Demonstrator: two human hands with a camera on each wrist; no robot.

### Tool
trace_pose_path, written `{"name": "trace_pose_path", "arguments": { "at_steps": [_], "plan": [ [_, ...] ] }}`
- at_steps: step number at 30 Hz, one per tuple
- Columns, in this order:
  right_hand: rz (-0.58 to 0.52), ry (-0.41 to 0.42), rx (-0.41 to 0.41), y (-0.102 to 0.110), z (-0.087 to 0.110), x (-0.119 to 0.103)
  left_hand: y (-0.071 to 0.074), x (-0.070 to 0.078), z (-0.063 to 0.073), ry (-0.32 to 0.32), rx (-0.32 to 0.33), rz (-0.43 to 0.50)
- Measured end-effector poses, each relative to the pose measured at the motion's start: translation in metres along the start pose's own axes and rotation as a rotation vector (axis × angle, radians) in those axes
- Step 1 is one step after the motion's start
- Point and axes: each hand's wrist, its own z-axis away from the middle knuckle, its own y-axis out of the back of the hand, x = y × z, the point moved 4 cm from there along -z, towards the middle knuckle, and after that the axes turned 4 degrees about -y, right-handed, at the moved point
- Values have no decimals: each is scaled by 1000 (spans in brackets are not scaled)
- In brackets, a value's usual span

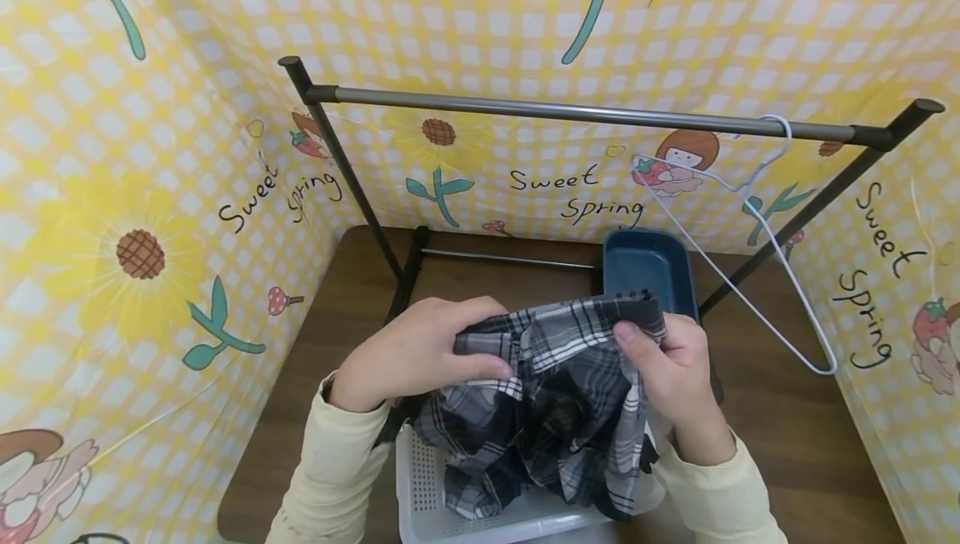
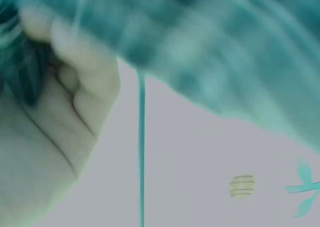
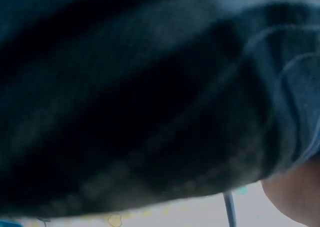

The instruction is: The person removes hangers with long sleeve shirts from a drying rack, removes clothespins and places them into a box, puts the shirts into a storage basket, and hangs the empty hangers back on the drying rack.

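A black, grey and white plaid shirt (image 1: 577,344) hangs bunched between both hands, its folded band held up along the top. My left hand (image 1: 420,352) grips it at the left, thumb in front and fingers behind the cloth. At the other end, my right hand (image 1: 678,369) pinches the band's dark corner between thumb and curled fingers. The lower folds drop into a white plastic basket (image 1: 422,477). In the left wrist view, blurred cloth (image 2: 190,52) passes over the curled fingers; dark cloth (image 3: 125,112) fills most of the right wrist view.
A metal clothes rack (image 1: 525,108) stands on the brown wooden table (image 1: 300,419) behind the hands. One white hanger (image 1: 750,190) hangs tilted from the bar's right end. A blue tray (image 1: 647,265) sits under the rack, and a yellow checked curtain (image 1: 480,19) surrounds the table.
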Motion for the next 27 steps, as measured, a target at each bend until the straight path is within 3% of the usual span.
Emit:
{"name": "trace_pose_path", "arguments": {
  "at_steps": [3,9,12,14,17,22,24,27],
  "plan": [
    [50,-35,58,4,0,-3,-1,-10,7,13,33,110],
    [24,-102,129,10,-1,-6,-16,-27,14,-11,359,302],
    [-18,-116,150,12,-3,-7,-31,-37,16,17,419,402],
    [-37,-107,148,11,-5,-7,-39,-44,17,60,393,439],
    [-57,-87,144,11,-6,-8,-48,-53,19,150,304,451],
    [-51,-88,128,13,-7,-9,-57,-66,25,320,64,328],
    [-45,-100,112,14,-7,-8,-57,-72,28,356,-15,257],
    [-10,-129,78,16,-6,-5,-51,-79,36,364,-24,200]
  ]
}}
